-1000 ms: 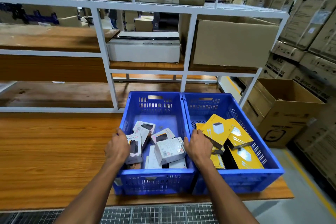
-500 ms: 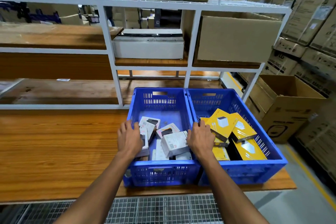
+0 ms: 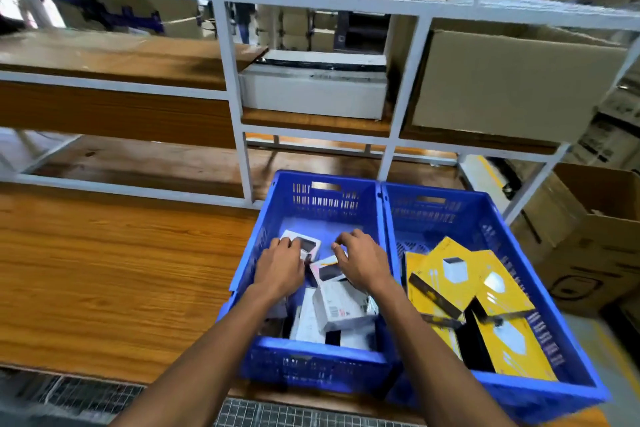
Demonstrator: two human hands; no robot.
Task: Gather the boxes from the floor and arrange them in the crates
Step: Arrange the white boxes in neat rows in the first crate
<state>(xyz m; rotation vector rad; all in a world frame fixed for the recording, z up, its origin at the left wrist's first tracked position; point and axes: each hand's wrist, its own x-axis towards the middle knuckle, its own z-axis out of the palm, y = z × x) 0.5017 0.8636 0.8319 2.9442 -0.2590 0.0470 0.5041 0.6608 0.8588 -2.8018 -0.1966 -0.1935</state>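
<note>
Reaching into the left crate (image 3: 304,198) now, I have both hands down among the white boxes (image 3: 341,308), where half a second ago they gripped its two side rims. My left hand (image 3: 280,265) lies with fingers laid loosely over a white-and-black box (image 3: 304,244) near the far left of the pile; whether it pinches it I cannot tell. My right hand (image 3: 360,262) hovers just right of it, fingers curled loosely, seemingly holding nothing. I judge the crate is placed and sorting of the jumbled boxes has begun. Just to the right, touching, the second crate (image 3: 502,218) holds the yellow boxes (image 3: 453,274), both on the wooden bench (image 3: 104,270)
</note>
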